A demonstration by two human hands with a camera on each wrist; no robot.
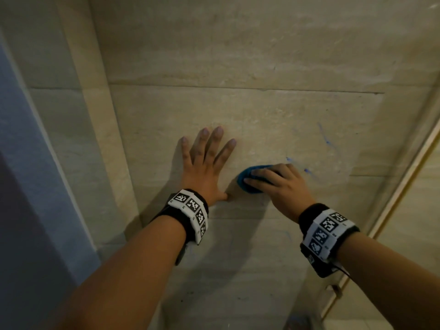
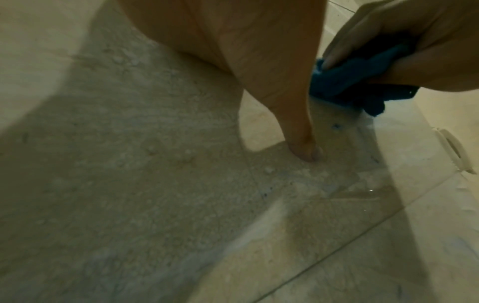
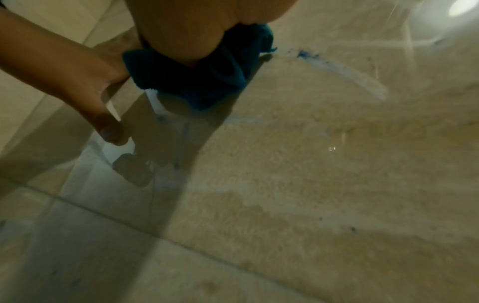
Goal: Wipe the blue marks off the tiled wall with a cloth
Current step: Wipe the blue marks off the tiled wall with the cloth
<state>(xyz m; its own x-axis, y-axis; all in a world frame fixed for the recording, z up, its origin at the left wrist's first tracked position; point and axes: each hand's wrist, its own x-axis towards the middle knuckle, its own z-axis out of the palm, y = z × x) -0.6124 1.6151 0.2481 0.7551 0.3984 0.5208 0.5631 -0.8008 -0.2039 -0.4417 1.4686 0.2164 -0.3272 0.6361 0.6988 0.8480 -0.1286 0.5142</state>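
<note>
My left hand (image 1: 206, 160) lies flat against the beige tiled wall (image 1: 262, 110), fingers spread and straight. Just to its right, my right hand (image 1: 276, 182) grips a bunched blue cloth (image 1: 245, 181) and presses it on the tile. Blue marks (image 1: 325, 136) streak the wall to the right of the cloth, with smaller dabs (image 1: 307, 171) close by. In the left wrist view my thumb (image 2: 303, 147) touches the tile beside the cloth (image 2: 344, 82). The right wrist view has the cloth (image 3: 207, 82) under my palm and a blue smear (image 3: 305, 55) beyond it.
A wall corner (image 1: 95, 115) runs down the left side, with a grey-blue panel (image 1: 23, 163) further left. A pale frame edge (image 1: 409, 177) slants down the right side. Grout lines (image 1: 238, 88) cross the tiles, which look wet and glossy in the wrist views.
</note>
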